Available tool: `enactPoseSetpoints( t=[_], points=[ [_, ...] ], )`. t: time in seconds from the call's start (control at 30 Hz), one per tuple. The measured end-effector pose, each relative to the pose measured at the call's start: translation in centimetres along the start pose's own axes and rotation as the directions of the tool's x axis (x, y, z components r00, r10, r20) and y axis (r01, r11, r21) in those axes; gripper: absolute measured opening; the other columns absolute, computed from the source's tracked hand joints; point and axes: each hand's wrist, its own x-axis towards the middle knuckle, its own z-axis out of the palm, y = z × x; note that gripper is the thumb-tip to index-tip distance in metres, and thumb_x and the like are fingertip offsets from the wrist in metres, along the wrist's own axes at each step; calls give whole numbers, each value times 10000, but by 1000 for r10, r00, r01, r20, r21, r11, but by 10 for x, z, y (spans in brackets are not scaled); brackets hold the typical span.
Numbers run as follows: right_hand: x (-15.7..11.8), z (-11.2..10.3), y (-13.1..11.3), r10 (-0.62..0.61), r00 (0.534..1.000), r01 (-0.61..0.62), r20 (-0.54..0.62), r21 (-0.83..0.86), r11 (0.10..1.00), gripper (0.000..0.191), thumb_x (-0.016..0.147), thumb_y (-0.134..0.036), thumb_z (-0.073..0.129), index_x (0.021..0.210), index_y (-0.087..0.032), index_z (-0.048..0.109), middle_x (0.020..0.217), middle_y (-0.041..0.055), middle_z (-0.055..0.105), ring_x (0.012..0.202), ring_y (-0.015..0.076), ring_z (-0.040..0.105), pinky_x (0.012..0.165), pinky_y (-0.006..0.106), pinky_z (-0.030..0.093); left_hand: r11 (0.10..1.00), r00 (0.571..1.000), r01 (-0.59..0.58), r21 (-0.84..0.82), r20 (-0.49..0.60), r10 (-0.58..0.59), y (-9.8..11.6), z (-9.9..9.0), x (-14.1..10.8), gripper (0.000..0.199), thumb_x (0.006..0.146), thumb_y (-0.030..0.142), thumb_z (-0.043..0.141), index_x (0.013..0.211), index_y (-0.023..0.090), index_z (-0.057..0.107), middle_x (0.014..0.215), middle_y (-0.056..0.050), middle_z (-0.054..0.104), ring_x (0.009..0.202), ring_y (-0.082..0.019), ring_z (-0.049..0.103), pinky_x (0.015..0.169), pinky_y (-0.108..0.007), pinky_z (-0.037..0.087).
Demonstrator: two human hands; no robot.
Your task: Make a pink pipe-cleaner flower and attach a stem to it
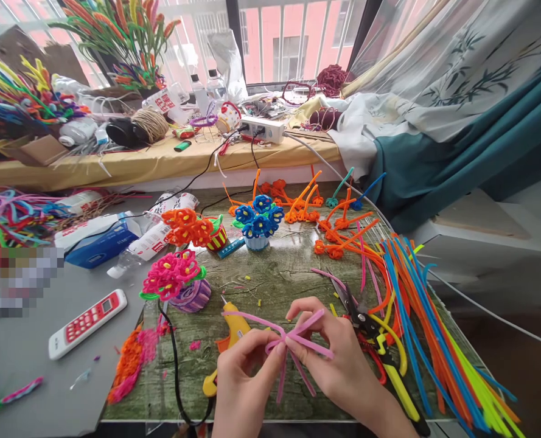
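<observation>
Near the front edge of the green wood-patterned table, my left hand [251, 369] pinches a bundle of pink pipe cleaners [300, 365] at its crossing point. My right hand [331, 353] meets it from the other side, thumb and fingers closed on the same pink strands, which spread outward in several directions. Behind my left hand lies a yellow glue gun [237, 324]. Scissors with dark blades [353, 310] and pliers with yellow-black handles [400, 389] lie to the right of my right hand.
Pink [172, 274], orange [188, 227] and blue [258, 219] flower pots stand further back. Long pipe cleaners [453, 347] lie at the right, orange flower pieces [334, 234] behind. A red-and-white phone-like handset [87, 322] is at the left. A black cable [174, 347] runs beside the glue gun.
</observation>
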Motion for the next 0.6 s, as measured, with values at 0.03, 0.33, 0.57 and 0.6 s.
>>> enactPoseSetpoints(
  t=[0.03, 0.33, 0.57, 0.6],
  points=[
    [0, -1, 0, 1, 1000, 0, 15, -20, 1000, 162, 886, -131, 579, 956, -253, 499, 584, -88, 506, 483, 120, 498, 466, 215, 361, 997, 999, -49, 66, 8, 49, -2, -1, 1, 171, 741, 354, 796, 733, 184, 777, 704, -28, 694, 688, -176, 587, 628, -216, 465],
    [4, -7, -4, 132, 989, -135, 62, 32, 990, 265, 834, -112, 583, 895, -252, 365, 634, -101, 430, 545, 109, 406, 522, 228, 294, 584, 675, -707, 398, 134, 726, -20, -7, 5, 188, 823, 82, 687, 888, 230, 783, 757, -50, 742, 677, -177, 659, 679, -243, 522],
    [18, -23, -4, 277, 916, -361, 290, 299, 883, 455, 650, -96, 725, 879, -241, 359, 619, -123, 460, 556, 76, 389, 500, 187, 276, -323, 106, -857, 402, 750, 652, 10, -28, 9, 324, 956, 0, 382, 969, 31, 703, 761, -118, 747, 638, -196, 683, 595, -305, 549],
    [21, -25, -3, 295, 894, -404, 336, 325, 855, 474, 632, -101, 737, 870, -242, 352, 600, -132, 461, 529, 65, 367, 480, 178, 260, -364, 80, -856, 368, 789, 610, 17, -27, 8, 330, 940, -32, 384, 922, 36, 706, 728, -98, 742, 579, -173, 664, 558, -288, 542]
  ],
)
